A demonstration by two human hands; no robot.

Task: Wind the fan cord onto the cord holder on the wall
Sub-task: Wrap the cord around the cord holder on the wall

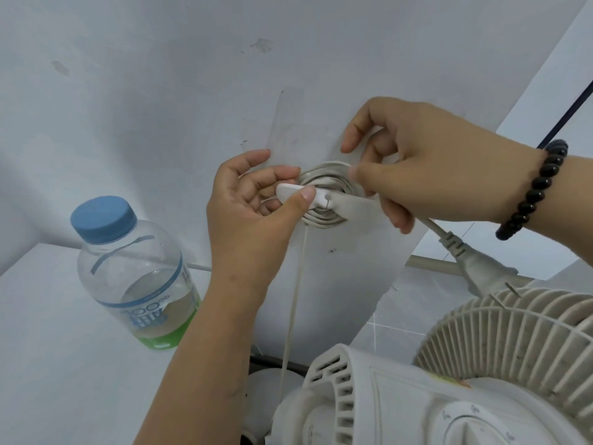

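1. One clear plastic bottle [134, 277] with a blue cap stands upright on the white desk [48, 348] at left; a shallow layer of clear liquid sits in its lower part, above a green label band.
2. Two hands work at one white cord holder [316, 197] fixed to the wall [160, 107]. One fan [449, 374], cream-coloured, stands low at right with its ribbed grille toward the wall.
3. The left hand [253, 207] pinches the holder's left arm between thumb and curled fingers.
4. The right hand [426, 168], a black bead bracelet [536, 187] on its wrist, has its fingers curled around the cord [324, 175] at the coil's right side.
5. The cord lies in several turns around the holder's hub; one strand drops straight down toward the fan, and the plug [471, 261] end hangs out below the right hand, above the grille.
6. The hands hide part of the coil. A dark cable [568, 114] runs diagonally at upper right; grey tiles show behind the fan.
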